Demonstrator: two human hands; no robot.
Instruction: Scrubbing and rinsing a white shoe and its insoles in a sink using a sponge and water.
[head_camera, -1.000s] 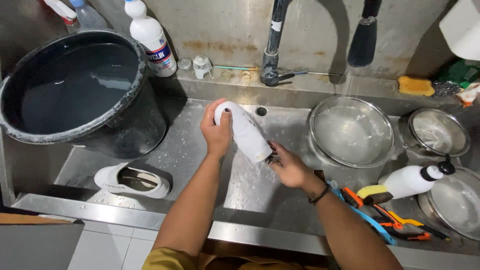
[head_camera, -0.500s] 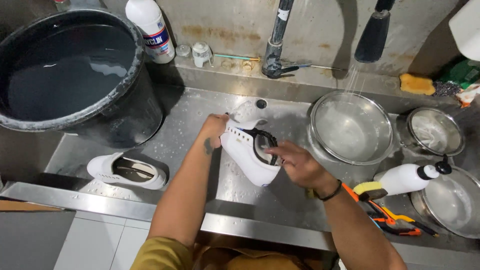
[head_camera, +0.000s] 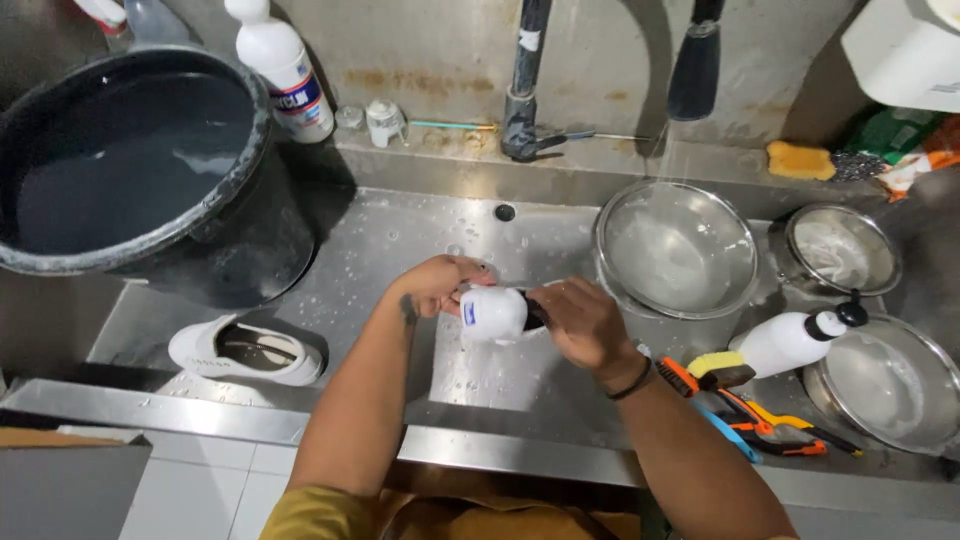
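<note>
A white shoe (head_camera: 493, 313) is held over the steel sink (head_camera: 400, 240), heel end turned toward the camera. My left hand (head_camera: 437, 284) grips it from the left side and top. My right hand (head_camera: 580, 322) holds it from the right, fingers at its opening. A second white shoe (head_camera: 245, 351) lies on its side in the sink's front left corner, below the black bucket.
A large black bucket of water (head_camera: 130, 170) fills the left. A white bottle (head_camera: 283, 65) stands on the back ledge beside the tap (head_camera: 522, 100). Steel bowls (head_camera: 676, 248) sit right, with a lying white bottle (head_camera: 790, 340), scrub brush (head_camera: 712, 367) and toothbrushes (head_camera: 765, 425).
The shoe has been turned from lying sideways with its opening showing to heel end facing the camera. Both hands shifted slightly toward the sink's front.
</note>
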